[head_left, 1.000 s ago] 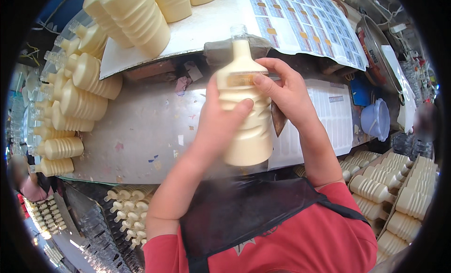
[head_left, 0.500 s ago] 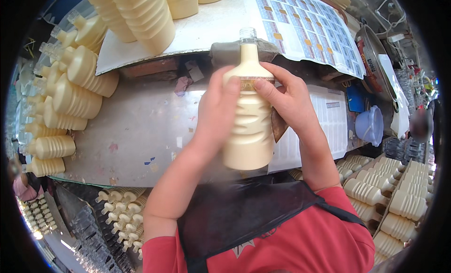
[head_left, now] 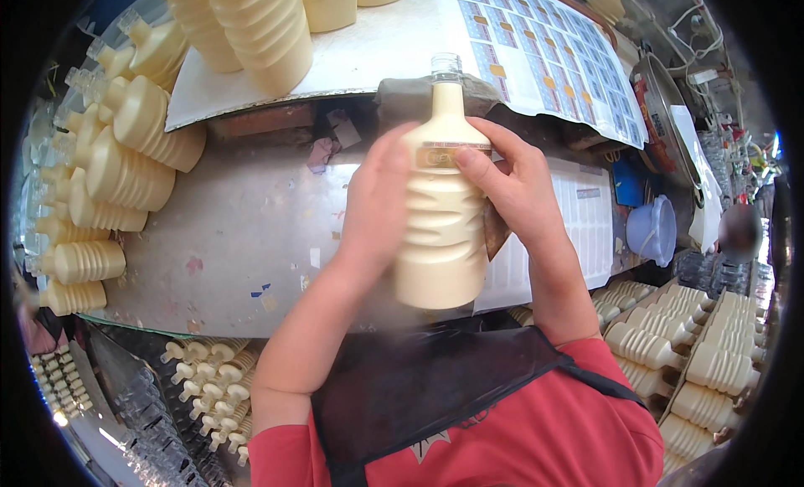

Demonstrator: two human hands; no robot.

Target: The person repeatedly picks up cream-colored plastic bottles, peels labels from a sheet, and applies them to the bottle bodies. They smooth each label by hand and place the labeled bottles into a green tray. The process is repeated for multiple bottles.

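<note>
A cream-coloured ribbed bottle [head_left: 441,265] with a clear threaded neck stands nearly upright in the picture, between my hands. Across its shoulder runs a gold-and-dark label [head_left: 437,157]. My right hand [head_left: 512,175] grips the bottle's right side, its thumb pressing the label's right end and its fingers curling behind. Along the left side lies my left hand [head_left: 374,204], slightly blurred, its thumb by the label's left end; its fingertips are hidden. Behind the neck a grey cloth pad [head_left: 402,100] shows. A sheet of labels [head_left: 548,56] lies beyond, to the right.
Cream bottles [head_left: 134,173] are stacked on the worktable's [head_left: 230,227] left side; others stand on a raised white board [head_left: 381,47]. A light-blue bucket [head_left: 651,230] and a pale backing sheet [head_left: 578,206] are on the right. Rows of bottles [head_left: 641,345] fill the lower right.
My left thumb has slid off the label's face to its left edge, uncovering more of the label. My right hand keeps its hold, and the bottle has barely moved.
</note>
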